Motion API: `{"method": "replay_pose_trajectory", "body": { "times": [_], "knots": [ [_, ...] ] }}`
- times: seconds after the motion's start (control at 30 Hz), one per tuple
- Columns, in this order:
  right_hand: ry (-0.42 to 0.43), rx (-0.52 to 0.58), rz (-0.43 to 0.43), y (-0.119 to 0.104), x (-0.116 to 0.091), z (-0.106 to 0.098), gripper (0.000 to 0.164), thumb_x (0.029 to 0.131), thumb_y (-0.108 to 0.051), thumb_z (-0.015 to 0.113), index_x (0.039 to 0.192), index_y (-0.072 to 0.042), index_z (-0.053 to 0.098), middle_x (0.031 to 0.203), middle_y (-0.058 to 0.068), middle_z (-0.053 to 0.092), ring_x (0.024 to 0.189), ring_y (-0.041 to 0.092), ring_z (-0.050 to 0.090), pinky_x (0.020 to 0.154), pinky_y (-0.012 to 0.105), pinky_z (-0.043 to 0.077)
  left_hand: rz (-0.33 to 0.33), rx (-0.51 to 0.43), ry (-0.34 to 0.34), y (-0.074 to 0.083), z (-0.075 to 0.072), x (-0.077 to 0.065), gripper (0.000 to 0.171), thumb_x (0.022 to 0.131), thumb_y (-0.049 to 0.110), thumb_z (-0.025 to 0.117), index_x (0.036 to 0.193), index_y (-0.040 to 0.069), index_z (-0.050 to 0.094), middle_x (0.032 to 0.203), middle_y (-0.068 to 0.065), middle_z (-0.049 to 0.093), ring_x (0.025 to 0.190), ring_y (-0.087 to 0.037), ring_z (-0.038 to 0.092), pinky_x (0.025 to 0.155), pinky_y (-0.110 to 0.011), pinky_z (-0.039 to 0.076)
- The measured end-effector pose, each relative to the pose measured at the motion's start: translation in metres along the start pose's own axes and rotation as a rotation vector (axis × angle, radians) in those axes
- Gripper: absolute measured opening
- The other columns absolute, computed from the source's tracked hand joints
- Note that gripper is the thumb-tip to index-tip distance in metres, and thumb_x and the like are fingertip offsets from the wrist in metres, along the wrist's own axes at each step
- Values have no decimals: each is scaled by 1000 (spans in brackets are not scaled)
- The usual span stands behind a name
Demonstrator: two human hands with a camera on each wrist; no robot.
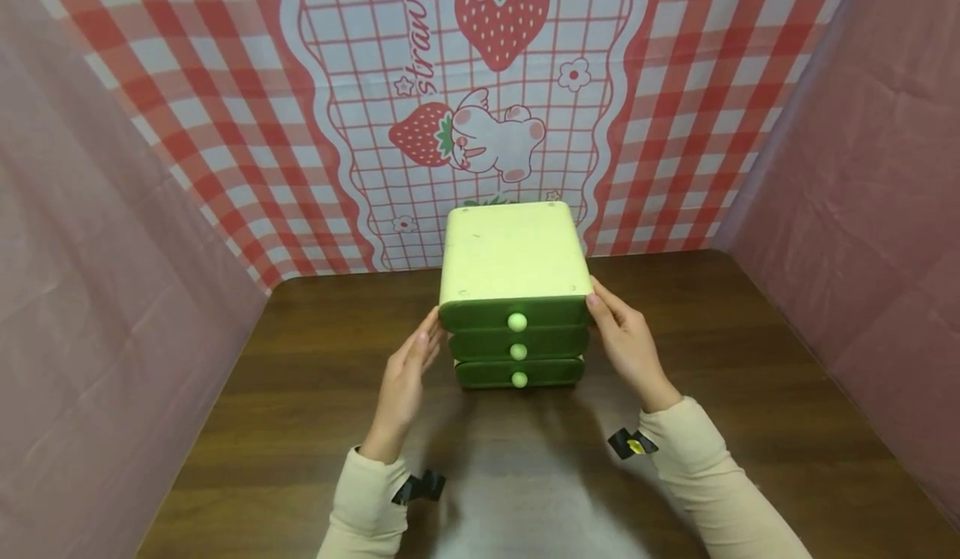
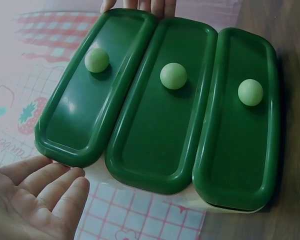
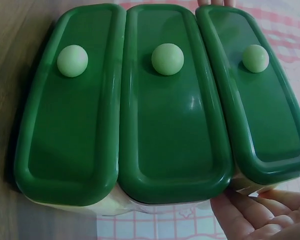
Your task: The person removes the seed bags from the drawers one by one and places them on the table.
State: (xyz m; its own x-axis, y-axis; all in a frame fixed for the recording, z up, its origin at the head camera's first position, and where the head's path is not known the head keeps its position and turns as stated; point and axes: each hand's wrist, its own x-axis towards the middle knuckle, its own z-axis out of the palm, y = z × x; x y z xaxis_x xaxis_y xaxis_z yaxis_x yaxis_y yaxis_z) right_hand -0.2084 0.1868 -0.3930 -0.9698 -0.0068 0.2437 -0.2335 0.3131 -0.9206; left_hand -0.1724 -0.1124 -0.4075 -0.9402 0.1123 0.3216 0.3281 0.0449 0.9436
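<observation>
Plainly, the drawer cabinet (image 1: 517, 251) stood on the wooden table (image 1: 300, 392), its drawer fronts (image 1: 480, 317) running lengthwise left to right. The left hand (image 1: 401, 378), fingers outstretched, touched the cabinet's left side; the right hand (image 1: 628, 344), likewise extended, its right, neither clearly nearer. Strawberry-print cloth (image 1: 360, 51) hung behind it.

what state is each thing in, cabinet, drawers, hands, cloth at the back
Cabinet: standing, front toward the head camera
Top drawer: shut or nearly
Middle drawer: shut or nearly
Bottom drawer: shut or nearly
Left hand: fingers mostly straight, at the cabinet's side
Right hand: fingers at the cabinet's other side
Checked cloth: hanging behind the cabinet
</observation>
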Motion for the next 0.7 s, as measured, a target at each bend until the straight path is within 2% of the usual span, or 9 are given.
{"method": "replay_pose_trajectory", "body": {
  "times": [0.37,0.5,0.6,0.7],
  "knots": [
    [-12,23,30,-4,-3,4,51,103,-43,44,150,-23,39,153,3,43,132,24,49,83,9,51,0,-25,2,-1,-6,0,49,109,29,27,149,3,40,149,-20,44,135,-34,47,113,-44,39],
    [-20,22,36,-5,-2,3,52,103,-43,45,150,-22,40,152,4,45,122,6,55,84,10,51,-8,-18,15,-1,-5,1,49,109,29,28,148,3,41,148,-21,45,135,-34,48,112,-43,40],
    [-26,11,33,-6,-1,1,52,103,-41,46,150,-18,42,150,7,47,111,-8,55,86,10,51,-7,-8,24,0,-6,1,49,109,29,28,148,2,41,148,-21,46,134,-34,49,111,-43,41],
    [-42,24,36,-9,0,-2,54,103,-39,48,149,-14,42,149,10,48,107,-10,55,86,11,51,3,-6,30,1,-6,1,48,109,28,29,147,2,43,146,-21,48,133,-34,50,111,-43,42]
  ]
}}
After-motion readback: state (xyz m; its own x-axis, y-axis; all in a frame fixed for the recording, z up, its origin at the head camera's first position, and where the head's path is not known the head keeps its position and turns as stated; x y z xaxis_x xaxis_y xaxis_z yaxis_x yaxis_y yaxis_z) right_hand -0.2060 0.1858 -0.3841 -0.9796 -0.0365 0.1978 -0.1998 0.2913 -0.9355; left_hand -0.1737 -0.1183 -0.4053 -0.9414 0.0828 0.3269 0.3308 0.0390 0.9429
